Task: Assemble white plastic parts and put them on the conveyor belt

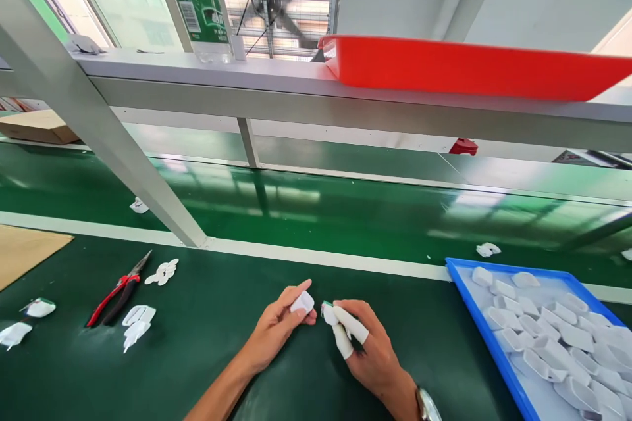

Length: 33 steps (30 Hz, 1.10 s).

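Observation:
Between the thumb and fingers of my left hand is a small white plastic cover. My right hand, with white finger cots on its thumb and a finger, pinches a small white part with a green edge. The two pieces are held close together over the green table mat, a small gap between them. To the left lie red-and-black pliers, beside white flat pieces and white plastic parts.
A blue tray of white plastic covers stands at the right. Further white parts lie at the far left, near brown cardboard. A slanted metal post meets the table; above, a shelf holds a red tray and a plastic bottle.

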Each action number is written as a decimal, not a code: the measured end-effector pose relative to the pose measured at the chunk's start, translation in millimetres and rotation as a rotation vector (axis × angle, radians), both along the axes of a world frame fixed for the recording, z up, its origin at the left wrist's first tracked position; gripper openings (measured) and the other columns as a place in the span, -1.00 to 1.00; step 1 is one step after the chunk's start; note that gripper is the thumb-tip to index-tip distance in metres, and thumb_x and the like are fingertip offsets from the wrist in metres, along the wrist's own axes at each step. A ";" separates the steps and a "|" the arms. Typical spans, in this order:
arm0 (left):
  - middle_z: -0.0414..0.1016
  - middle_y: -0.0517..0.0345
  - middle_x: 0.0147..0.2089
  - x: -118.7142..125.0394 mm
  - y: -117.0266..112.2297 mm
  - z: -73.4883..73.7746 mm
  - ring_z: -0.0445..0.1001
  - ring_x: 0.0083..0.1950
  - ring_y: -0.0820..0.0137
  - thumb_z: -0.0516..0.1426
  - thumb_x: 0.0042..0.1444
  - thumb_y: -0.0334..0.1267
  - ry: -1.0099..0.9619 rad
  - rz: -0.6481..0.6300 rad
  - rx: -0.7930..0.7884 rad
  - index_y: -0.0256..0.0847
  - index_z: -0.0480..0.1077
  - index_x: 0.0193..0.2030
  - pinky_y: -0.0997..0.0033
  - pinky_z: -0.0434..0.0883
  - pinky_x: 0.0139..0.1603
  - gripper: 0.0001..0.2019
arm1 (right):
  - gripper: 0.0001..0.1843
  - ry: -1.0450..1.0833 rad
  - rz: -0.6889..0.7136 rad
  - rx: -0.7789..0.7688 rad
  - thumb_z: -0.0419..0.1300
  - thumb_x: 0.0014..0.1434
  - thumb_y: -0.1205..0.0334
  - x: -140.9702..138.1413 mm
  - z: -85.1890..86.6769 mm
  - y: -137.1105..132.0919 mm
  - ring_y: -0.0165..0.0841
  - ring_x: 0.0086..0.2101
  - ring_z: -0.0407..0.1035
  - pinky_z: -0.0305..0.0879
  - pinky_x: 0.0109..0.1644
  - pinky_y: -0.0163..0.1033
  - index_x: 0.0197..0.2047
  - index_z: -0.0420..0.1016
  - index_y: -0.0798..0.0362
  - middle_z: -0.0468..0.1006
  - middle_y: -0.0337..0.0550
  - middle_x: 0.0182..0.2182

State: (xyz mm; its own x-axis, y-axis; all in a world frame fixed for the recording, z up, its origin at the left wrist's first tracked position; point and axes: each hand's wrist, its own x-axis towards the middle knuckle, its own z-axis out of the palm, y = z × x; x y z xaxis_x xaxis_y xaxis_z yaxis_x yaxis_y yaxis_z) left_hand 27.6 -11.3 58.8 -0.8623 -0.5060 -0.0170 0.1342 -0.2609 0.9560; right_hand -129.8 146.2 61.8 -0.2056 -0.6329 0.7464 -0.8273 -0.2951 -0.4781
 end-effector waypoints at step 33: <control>0.31 0.29 -0.62 -4.1 9.6 8.8 0.12 -0.63 0.57 0.18 0.20 0.25 -0.164 -0.117 0.143 -0.34 0.58 -0.10 0.51 0.00 -0.56 -0.42 | -0.47 0.151 0.057 0.157 0.11 0.27 0.54 18.8 5.9 3.8 -0.19 -0.10 0.45 0.53 -0.07 -0.01 0.28 0.32 0.04 0.55 0.04 -0.05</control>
